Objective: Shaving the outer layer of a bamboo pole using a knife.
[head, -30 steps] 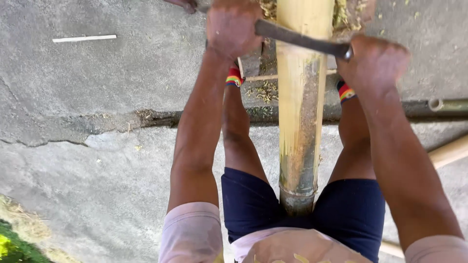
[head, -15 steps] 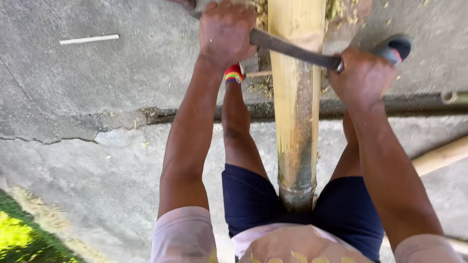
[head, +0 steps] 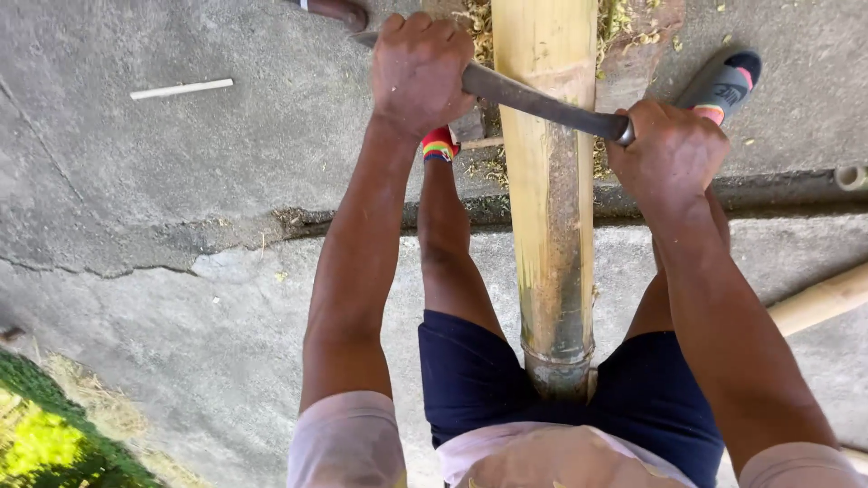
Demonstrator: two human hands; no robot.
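While we look down from the head camera, we see both of our hands closed tight on a long dark blade [head: 542, 101] laid across a thick bamboo pole [head: 550, 208]. Our left hand [head: 420, 70] wraps its fingers fully round the blade's far end, and our right hand [head: 671, 152] is clenched round the handle end, so the blade bridges the pole at a slant between the two fists. The pole runs away from us between our legs, its near end resting at our dark shorts [head: 470, 380] and its far end passing out of the top of the view.

Judging from the surface, the work looks partly done: the stretch beyond the blade is pale and clean, with a litter of shavings [head: 624, 23] on the concrete ground [head: 181, 226] beside it, while the stretch nearer to us is darker and streaked down to the ringed joint by our lap. That darker part, we reckon, is what remains.

Our shoe [head: 723, 81] sits to the right of the pole, another bamboo piece [head: 823, 298] lies at the right edge, and a thin white stick [head: 181, 89] lies well apart on the left.
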